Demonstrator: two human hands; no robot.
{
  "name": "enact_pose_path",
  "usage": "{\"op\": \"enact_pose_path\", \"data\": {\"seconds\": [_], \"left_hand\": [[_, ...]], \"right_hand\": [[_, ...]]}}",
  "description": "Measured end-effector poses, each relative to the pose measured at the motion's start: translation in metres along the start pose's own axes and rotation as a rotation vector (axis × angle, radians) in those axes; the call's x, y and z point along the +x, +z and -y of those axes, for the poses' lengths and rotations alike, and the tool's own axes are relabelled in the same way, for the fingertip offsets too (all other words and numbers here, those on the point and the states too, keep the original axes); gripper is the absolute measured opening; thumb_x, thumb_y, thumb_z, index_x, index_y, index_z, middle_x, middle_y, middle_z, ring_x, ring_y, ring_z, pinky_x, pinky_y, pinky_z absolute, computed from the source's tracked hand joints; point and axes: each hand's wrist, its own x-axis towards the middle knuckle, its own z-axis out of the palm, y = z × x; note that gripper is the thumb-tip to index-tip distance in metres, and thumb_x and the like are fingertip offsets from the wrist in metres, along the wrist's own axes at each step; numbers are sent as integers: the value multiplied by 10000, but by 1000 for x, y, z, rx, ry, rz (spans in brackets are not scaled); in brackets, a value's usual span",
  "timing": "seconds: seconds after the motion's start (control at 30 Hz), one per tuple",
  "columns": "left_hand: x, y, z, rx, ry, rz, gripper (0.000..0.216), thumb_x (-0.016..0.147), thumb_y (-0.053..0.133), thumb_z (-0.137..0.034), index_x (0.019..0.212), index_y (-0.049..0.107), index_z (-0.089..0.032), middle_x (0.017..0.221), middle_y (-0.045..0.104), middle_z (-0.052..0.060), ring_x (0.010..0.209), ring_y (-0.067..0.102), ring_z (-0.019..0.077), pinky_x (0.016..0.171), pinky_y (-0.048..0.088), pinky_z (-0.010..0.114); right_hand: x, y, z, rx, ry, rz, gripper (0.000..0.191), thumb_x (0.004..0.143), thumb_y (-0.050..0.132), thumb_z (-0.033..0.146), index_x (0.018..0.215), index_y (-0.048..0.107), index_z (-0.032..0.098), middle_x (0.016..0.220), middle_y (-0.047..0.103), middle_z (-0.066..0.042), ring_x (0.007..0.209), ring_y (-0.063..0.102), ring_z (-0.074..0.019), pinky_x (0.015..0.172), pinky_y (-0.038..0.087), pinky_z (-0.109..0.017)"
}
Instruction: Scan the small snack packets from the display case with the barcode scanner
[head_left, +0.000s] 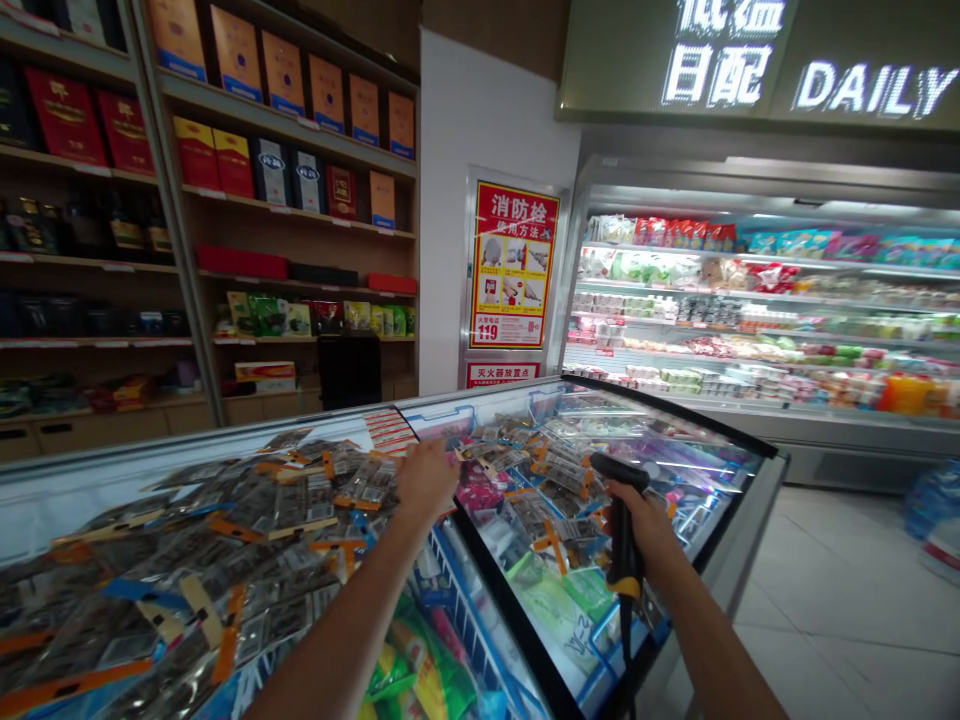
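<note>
My right hand (646, 522) is wrapped around the grip of a black barcode scanner (624, 545), whose cable hangs down from its handle. The scanner is over the right side of the chest freezer (517, 610), above a pile of clear packets (555, 480) with orange strips. My left hand (426, 478) reaches forward by the dark frame edge (480, 560) between the glass lids. Its fingers are blurred and turned away, so their grip is unclear. Left of it lies a large heap of similar packets (270, 530) with orange, blue and beige strips.
Under the glass are wire baskets (469, 600) with coloured bags (420, 660). Behind the freezer stand shelves of boxed goods (285, 75) and a wall with a red-and-yellow poster (514, 265). A lit refrigerated case (750, 290) is at right, beyond the tiled floor (810, 590).
</note>
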Motion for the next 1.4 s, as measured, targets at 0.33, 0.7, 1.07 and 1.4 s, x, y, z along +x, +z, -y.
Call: {"op": "enact_pose_path", "data": {"seconds": [0.33, 0.7, 1.07, 1.4], "left_hand": [[-26, 92, -94, -586, -137, 242, 266, 472, 706, -179, 708, 582, -186, 672, 643, 98, 795, 606, 306, 708, 396, 360], [32, 104, -48, -1167, -360, 247, 131, 554, 674, -147, 664, 605, -163, 573, 606, 1, 549, 563, 138, 555, 399, 243], [54, 107, -10, -1587, -432, 116, 275, 585, 663, -287, 810, 599, -142, 646, 633, 9, 572, 579, 131, 582, 451, 261], [50, 98, -16, -1677, -444, 72, 350, 514, 707, -316, 796, 595, -141, 619, 621, 1, 549, 563, 121, 567, 445, 258]], "right_hand": [[-9, 5, -10, 4, -3, 86, 265, 669, 603, 406, 604, 557, 153, 424, 552, 6, 354, 498, -119, 334, 358, -221], [-11, 37, -20, 15, 13, 219, 311, 692, 579, 415, 540, 540, 146, 389, 523, 5, 328, 457, -101, 319, 327, -210], [-46, 66, -21, 43, 124, 333, 295, 681, 580, 423, 717, 573, 130, 476, 572, 6, 354, 493, -98, 334, 324, -193], [-54, 65, -28, 58, 154, 349, 340, 659, 582, 482, 718, 530, 151, 459, 555, 22, 326, 484, -108, 309, 308, -202]]}}
